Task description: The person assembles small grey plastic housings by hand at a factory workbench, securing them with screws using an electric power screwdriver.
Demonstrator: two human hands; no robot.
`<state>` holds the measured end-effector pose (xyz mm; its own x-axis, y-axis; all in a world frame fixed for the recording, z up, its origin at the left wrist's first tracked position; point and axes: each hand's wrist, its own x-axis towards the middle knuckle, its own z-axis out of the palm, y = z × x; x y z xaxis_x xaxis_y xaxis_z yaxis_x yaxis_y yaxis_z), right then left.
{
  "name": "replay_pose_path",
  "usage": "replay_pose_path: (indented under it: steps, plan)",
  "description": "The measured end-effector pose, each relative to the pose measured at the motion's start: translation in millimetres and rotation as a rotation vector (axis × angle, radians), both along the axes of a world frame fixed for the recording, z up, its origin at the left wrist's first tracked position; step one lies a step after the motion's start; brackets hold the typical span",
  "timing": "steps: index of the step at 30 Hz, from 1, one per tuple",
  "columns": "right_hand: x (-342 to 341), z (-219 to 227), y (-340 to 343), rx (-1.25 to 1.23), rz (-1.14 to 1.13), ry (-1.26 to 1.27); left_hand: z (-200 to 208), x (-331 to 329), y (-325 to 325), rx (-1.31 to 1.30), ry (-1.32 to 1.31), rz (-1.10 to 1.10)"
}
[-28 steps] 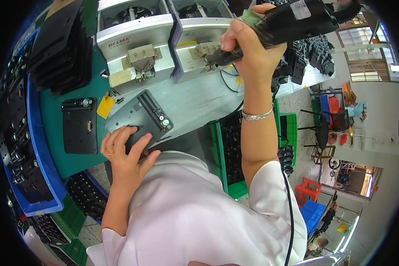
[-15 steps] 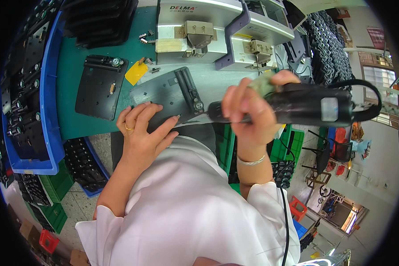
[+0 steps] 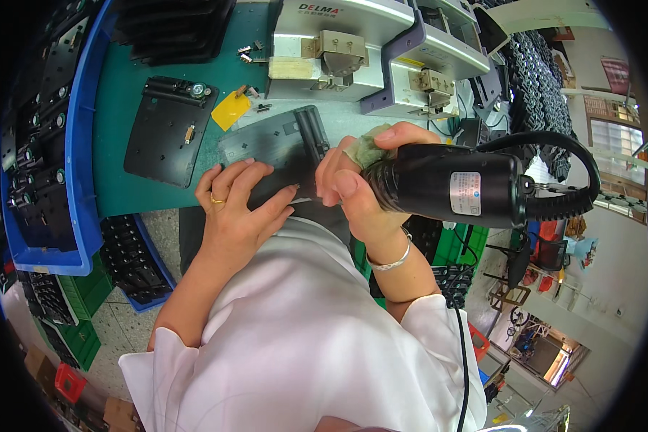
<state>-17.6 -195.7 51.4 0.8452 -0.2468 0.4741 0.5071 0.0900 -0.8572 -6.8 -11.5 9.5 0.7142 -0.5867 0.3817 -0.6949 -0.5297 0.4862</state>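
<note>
My left hand (image 3: pixel 239 209) lies with fingers spread on the near edge of a flat black plate (image 3: pixel 272 142), pressing it against the table. A raised black cylinder-like bar runs along the plate's right side. My right hand (image 3: pixel 360 191) is wrapped round a corded black electric screwdriver (image 3: pixel 435 180), held roughly level with its cord end to the right. A pale green cloth (image 3: pixel 369 151) sits between my fingers and the tool. The driver's tip, at the plate's right corner, is hidden behind my fingers. A second black plate (image 3: pixel 164 133) with a round silver fitting rests to the left.
On the green table (image 3: pixel 111 158) are a yellow tag (image 3: pixel 231 110) and several small metal parts (image 3: pixel 250 54). Two grey machines (image 3: pixel 338 47) stand at the back. A blue crate (image 3: pixel 86 216) of black parts is at left, and stacked black plates (image 3: pixel 169 32) lie far left.
My right hand and the electric screwdriver have moved left and closer to the plate, the fingers now covering its right corner. My left hand stays on the plate. The whole view has shifted slightly.
</note>
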Motion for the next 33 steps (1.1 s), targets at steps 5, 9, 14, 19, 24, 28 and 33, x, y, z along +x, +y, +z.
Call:
replay_pose_path:
  steps: [5,9,14,19,24,28,33]
  plan:
    - [0,0,1,-0.043,-0.019,0.029,-1,1,0,-0.005,0.003,0.003]
    - [4,4,0,-0.183,0.076,0.013,1,2,1,-0.02,0.027,0.001]
    - [1,0,6,-0.246,0.059,0.034,5,3,-2,-0.058,0.096,0.006]
    - [-2,4,11,-0.326,-0.028,0.107,9,1,-5,-0.048,0.115,0.033]
    - [-7,4,8,-0.166,-0.044,0.076,10,0,-6,-0.032,0.1,0.032]
    - [-9,29,-23,0.182,-0.133,-0.126,9,0,-6,-0.029,0.105,0.011]
    - [9,67,-93,0.006,-0.608,-0.377,11,4,-7,-0.021,0.1,-0.011]
